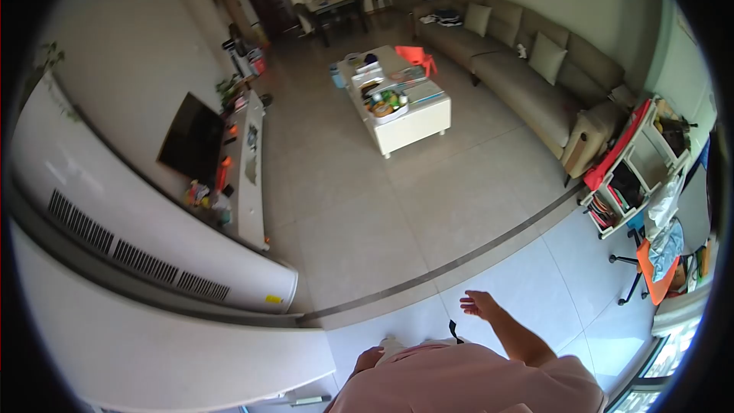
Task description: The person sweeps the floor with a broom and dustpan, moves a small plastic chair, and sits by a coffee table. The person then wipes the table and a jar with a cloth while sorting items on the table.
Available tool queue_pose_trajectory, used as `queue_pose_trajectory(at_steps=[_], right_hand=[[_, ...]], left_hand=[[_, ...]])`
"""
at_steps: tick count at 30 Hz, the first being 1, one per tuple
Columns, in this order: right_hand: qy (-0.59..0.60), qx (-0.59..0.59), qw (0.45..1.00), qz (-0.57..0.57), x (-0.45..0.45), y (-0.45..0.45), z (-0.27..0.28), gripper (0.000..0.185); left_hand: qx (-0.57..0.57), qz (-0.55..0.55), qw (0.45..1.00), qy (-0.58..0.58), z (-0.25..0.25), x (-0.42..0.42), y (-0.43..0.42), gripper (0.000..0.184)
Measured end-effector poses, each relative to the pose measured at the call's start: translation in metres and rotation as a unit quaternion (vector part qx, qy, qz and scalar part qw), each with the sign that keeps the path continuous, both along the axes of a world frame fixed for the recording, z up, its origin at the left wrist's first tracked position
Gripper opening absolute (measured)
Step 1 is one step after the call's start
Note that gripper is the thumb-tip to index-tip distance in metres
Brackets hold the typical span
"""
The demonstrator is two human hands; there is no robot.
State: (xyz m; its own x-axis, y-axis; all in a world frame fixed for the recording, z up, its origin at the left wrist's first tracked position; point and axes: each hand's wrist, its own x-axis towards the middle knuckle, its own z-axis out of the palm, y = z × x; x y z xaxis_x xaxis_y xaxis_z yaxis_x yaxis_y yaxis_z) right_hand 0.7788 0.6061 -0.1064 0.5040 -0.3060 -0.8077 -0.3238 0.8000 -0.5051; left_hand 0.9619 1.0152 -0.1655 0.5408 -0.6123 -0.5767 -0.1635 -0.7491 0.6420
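Note:
My right hand (479, 304) is held out in front of my body above the tiled floor (405, 222), its fingers apart and nothing in it. Low at my side hangs my left hand (370, 358), close to my pale trousers (392, 346); its fingers are too small and partly hidden to make out. A pink top (459, 378) covers my body, and a short dark strap (453, 329) hangs at its front between the two hands. Neither hand touches any furniture.
Ahead stands a white coffee table (413, 126) loaded with items, a small red chair (417, 60) beside it. A long sofa (512, 69) lines the right, near a cluttered shelf rack (638, 160) and orange swivel chair (656, 271). Left are a white air conditioner (153, 214) and television (191, 138).

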Motion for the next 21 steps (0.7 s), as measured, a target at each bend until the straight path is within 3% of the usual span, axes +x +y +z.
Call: queue_pose_trajectory(at_steps=[1,4,7,8,9,10,11,13,15,16,17,18,19,21], right_hand=[[-0.014,0.015,0.999,-0.036,-0.011,-0.006,-0.014,0.036],[-0.010,0.057,0.993,-0.107,-0.039,-0.008,-0.038,0.038],[0.047,0.086,0.987,-0.130,-0.057,-0.022,-0.042,0.038],[0.066,0.058,0.990,-0.107,-0.064,-0.035,-0.060,0.035],[0.106,-0.049,0.993,0.014,-0.087,-0.048,-0.107,0.034],[0.196,-0.293,0.885,0.305,-0.117,-0.063,-0.169,0.034],[0.275,-0.441,0.702,0.487,-0.145,-0.074,-0.213,0.036],[0.361,-0.390,0.648,0.546,-0.191,-0.094,-0.248,0.034],[0.373,-0.446,0.601,0.548,-0.218,-0.117,-0.231,0.027],[0.346,-0.345,0.816,0.308,-0.221,-0.129,-0.224,0.027],[0.345,-0.209,0.910,0.096,-0.210,-0.149,-0.201,0.025],[0.337,-0.104,0.933,-0.075,-0.191,-0.174,-0.169,0.024],[0.324,-0.065,0.932,-0.151,-0.162,-0.196,-0.129,0.023],[0.298,-0.044,0.934,-0.191,-0.123,-0.238,-0.094,0.020]], left_hand=[[0.004,-0.027,1.000,0.000,0.034,0.008,-0.036,0.035],[0.071,-0.068,0.995,-0.006,0.053,0.041,-0.106,0.038],[-0.138,-0.107,0.983,0.049,-0.024,0.088,-0.116,0.036],[-0.094,-0.129,0.986,0.051,-0.029,0.100,-0.129,0.035],[-0.033,-0.156,0.986,0.048,-0.029,0.114,-0.148,0.033],[0.019,-0.187,0.981,0.041,-0.026,0.129,-0.166,0.032],[0.058,-0.220,0.973,0.033,-0.021,0.146,-0.186,0.031],[0.106,-0.301,0.948,0.010,-0.011,0.179,-0.226,0.030],[0.117,-0.383,0.916,-0.040,-0.007,0.212,-0.281,0.029],[0.121,-0.415,0.899,-0.068,-0.012,0.229,-0.311,0.029],[0.124,-0.439,0.885,-0.091,-0.014,0.243,-0.344,0.029],[0.129,-0.441,0.883,-0.099,-0.019,0.262,-0.381,0.029],[0.134,-0.442,0.880,-0.107,-0.026,0.280,-0.416,0.029],[0.015,-0.394,0.908,-0.144,-0.026,0.311,-0.490,0.031]])
